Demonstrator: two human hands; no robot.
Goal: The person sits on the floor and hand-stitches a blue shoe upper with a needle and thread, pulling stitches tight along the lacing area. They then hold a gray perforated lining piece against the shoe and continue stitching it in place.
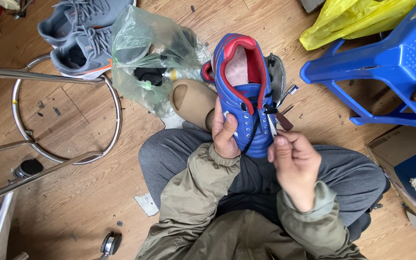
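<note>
— Left hand (226, 132) is gripping the blue shoe (243, 91) by its side, steadying it over the lap.
— And the right hand (292, 159) is pinching the white lace (271, 123) near the eyelets; its fingertips are hiding the lace end.
— Toe's getting blocked by the wrists.

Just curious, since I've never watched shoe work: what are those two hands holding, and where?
The left hand grips the blue shoe by its side near the toe. The right hand pinches a lace end between its fingertips.
</note>
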